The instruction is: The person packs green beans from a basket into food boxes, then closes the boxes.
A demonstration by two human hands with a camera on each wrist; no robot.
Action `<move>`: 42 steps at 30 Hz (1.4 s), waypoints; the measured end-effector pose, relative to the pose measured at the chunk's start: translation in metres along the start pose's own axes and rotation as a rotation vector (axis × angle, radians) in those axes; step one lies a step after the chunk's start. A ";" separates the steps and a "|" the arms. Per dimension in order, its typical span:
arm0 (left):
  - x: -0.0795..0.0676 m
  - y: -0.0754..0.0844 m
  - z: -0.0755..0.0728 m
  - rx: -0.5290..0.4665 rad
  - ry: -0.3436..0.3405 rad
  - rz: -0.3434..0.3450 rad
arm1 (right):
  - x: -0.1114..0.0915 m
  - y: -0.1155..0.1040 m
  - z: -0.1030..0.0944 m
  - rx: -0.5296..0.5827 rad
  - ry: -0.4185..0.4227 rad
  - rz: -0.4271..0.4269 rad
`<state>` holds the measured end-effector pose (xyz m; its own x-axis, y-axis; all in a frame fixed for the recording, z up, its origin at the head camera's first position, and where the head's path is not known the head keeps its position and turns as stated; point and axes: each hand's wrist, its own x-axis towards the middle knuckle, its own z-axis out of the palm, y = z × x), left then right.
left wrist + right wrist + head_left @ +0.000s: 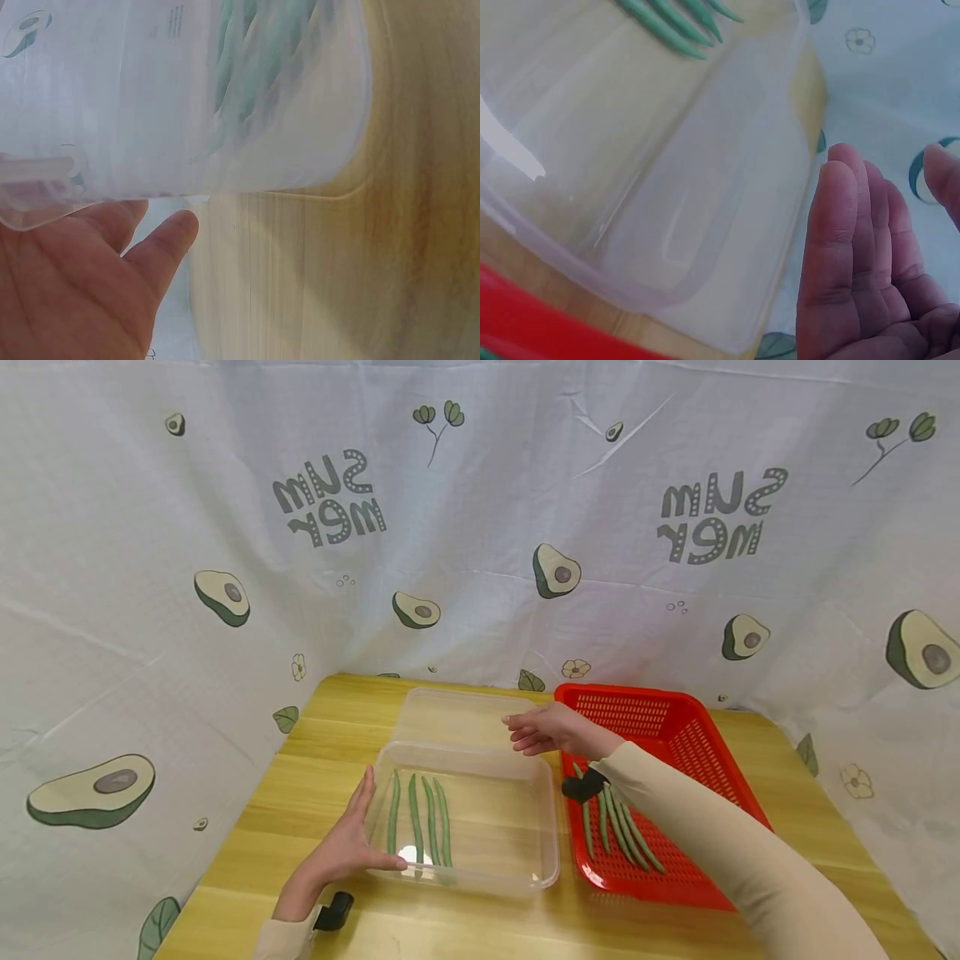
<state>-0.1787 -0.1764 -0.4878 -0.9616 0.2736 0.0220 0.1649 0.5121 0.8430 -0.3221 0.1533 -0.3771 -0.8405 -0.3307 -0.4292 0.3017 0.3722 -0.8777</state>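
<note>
While four green beans (432, 818) are being displayed side by side in the left part of the clear container (495, 818), its front left corner is being touched by the left hand (347, 843), whose straight fingers are being spread well apart from the thumb. Near the container's back right corner, nothing is being held by the right hand (547, 729); its fingers are being shown straight and together, the thumb apart. Farther right, other beans (618, 827) are being held in the red basket (701, 752), partly masked by the forearm. The step in hand is being judged as a transfer of beans from basket to container; for the next move, a reach down into the basket and a light pinch are probably being called for. Behind the container, a flat translucent lid (457, 714) is being supported by the wooden table (330, 735).
</note>
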 end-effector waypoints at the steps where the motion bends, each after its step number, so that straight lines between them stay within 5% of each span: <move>1: 0.000 0.000 0.000 -0.002 0.000 0.001 | -0.002 0.000 -0.006 0.008 0.011 -0.009; 19: 0.001 -0.004 0.000 -0.008 0.008 0.026 | -0.038 0.057 -0.104 0.051 0.180 0.078; 28: 0.001 -0.004 0.000 -0.008 0.007 0.030 | -0.053 0.091 -0.122 0.036 0.151 0.154; 36: 0.001 -0.003 0.001 -0.014 0.002 0.007 | -0.066 0.120 -0.131 0.072 0.108 0.108; 42: 0.001 -0.003 0.000 -0.010 0.004 0.013 | -0.069 0.134 -0.137 0.082 0.150 0.135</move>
<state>-0.1803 -0.1779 -0.4901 -0.9602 0.2772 0.0351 0.1753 0.5001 0.8480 -0.2853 0.3445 -0.4358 -0.8457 -0.1478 -0.5128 0.4464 0.3307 -0.8315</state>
